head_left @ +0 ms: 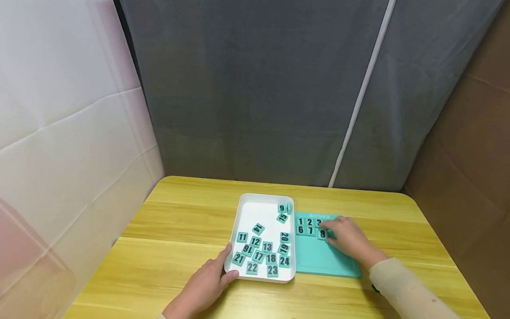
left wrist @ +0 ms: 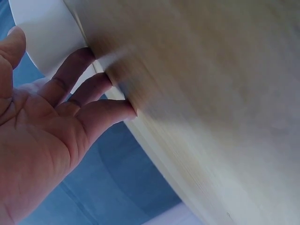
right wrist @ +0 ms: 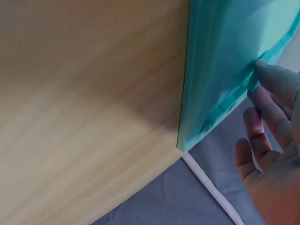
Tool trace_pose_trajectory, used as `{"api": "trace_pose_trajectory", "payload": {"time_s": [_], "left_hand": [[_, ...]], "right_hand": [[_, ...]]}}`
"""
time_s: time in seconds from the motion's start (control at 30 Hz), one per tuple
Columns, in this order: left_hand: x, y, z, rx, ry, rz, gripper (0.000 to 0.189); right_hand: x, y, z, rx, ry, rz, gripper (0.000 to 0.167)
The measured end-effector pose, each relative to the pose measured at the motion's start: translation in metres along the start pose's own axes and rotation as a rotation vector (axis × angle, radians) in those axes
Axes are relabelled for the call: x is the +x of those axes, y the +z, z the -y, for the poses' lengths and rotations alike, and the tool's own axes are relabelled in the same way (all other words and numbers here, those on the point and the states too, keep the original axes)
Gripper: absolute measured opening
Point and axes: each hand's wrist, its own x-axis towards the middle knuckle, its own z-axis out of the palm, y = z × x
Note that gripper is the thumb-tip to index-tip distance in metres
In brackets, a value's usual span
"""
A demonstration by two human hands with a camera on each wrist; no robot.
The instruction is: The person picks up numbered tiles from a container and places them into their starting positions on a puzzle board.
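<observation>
My left hand (head_left: 207, 283) holds the near left corner of a white tray (head_left: 255, 206), thumb at the near edge and a finger along the left side. Loose teal number tiles (head_left: 267, 247) lie in the tray, one standing on edge by its right wall. Against the tray's right side is a teal board (head_left: 326, 259), with tiles 1 (head_left: 300, 221), 2, 3, 6 and 7 (head_left: 311, 231) in rows at its top left. Over the board, my right hand (head_left: 352, 239) pinches tile 8 (head_left: 322, 234) between thumb and finger beside tile 7. Its fingers partly cover the top row.
Both tray and board lie on a yellow wood-grain table (head_left: 179, 212) with rounded far corners. A grey curtain (head_left: 247, 97) hangs behind it, a pale cloth wall (head_left: 71, 133) stands at left and a brown one (head_left: 466, 146) at right.
</observation>
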Motion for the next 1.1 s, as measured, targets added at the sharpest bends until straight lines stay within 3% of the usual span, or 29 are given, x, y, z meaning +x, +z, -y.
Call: {"api": "trace_pose_trajectory", "payload": {"time_s": [0.5,0.83,0.93,1.1], "left_hand": [[-0.001,0.001,-0.001,0.000,-0.007,-0.009,0.077],[0.000,0.001,-0.001,-0.005,0.004,-0.001,0.077],[0.000,0.001,-0.001,-0.003,0.002,0.002,0.077],[0.000,0.001,-0.001,0.001,-0.013,0.002,0.078]], "right_hand": [[0.006,0.010,0.004,-0.005,0.145,-0.013,0.043],[0.004,0.007,0.003,-0.014,0.164,-0.011,0.042],[0.010,0.001,0.013,-0.018,0.173,-0.043,0.036],[0.037,-0.006,0.052,0.007,0.131,-0.084,0.033]]}}
